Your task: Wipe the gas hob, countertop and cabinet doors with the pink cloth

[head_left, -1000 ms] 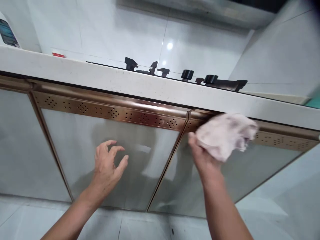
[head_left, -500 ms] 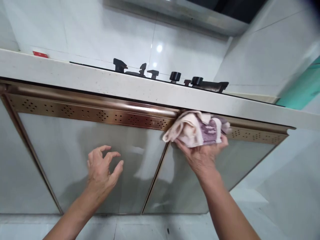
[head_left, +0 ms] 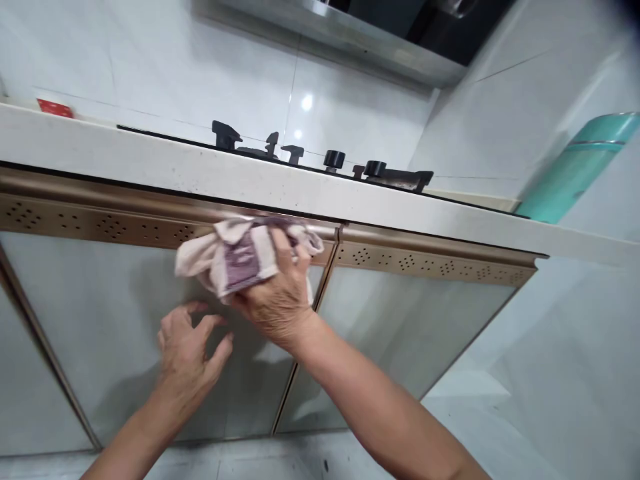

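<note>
A crumpled cream and purple cloth (head_left: 243,257) is gripped in my right hand (head_left: 280,293), which presses it against the bronze-coloured metal strip (head_left: 103,223) along the top of a cabinet door. The cloth covers part of the strip's perforated pattern and the channel above it. Lower and to the left, my left hand (head_left: 187,347) is held with fingers curled but apart, holding nothing. It is in front of the pale glossy cabinet door (head_left: 135,280); whether it touches the door I cannot tell.
Above the doors runs a white countertop edge (head_left: 280,187). A gas stove with black knobs (head_left: 334,160) sits on it, under a range hood (head_left: 340,40). A turquoise bottle (head_left: 575,170) stands at the right, and a red object (head_left: 55,108) lies at the far left.
My right hand has swept the cloth leftward along the metal strip, from the right door onto the left one. The view has shifted somewhat to the right; my left hand stays curled in the air.
</note>
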{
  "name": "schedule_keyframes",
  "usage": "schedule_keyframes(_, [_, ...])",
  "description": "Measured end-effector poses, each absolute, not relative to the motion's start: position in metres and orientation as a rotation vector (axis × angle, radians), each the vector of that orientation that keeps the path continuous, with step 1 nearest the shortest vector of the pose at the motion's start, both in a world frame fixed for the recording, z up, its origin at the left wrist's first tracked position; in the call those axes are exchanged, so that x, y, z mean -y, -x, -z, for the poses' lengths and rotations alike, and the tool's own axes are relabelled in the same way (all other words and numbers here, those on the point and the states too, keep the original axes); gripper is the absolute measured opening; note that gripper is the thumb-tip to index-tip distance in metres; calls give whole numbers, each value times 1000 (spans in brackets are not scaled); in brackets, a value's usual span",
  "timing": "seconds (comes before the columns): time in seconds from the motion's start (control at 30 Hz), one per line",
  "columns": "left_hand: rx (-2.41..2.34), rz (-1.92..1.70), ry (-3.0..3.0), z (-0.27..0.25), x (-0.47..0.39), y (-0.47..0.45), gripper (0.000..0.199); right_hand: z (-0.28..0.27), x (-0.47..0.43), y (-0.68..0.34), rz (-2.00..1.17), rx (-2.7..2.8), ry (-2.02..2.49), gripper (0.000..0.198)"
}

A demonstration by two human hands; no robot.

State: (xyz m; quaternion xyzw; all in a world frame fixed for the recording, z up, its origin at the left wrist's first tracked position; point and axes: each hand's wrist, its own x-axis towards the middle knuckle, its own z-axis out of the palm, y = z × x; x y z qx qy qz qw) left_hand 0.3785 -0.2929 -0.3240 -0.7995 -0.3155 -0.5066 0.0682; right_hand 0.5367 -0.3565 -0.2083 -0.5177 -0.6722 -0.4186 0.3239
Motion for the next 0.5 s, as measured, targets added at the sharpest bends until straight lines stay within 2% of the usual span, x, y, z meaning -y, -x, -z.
schedule_keyframes(0.07, [932,1530,2397,323,292,-381,30,200,360,-533,1340,1856,1402,46])
schedule_keyframes(0.2, [842,1583,2370,321,290,-388,35,180,388,-571,1492,1834,1508,37])
schedule_keyframes(0.5, [795,1642,2376,329,287,-398,34,183,490,-714,1634,1416,1888,54])
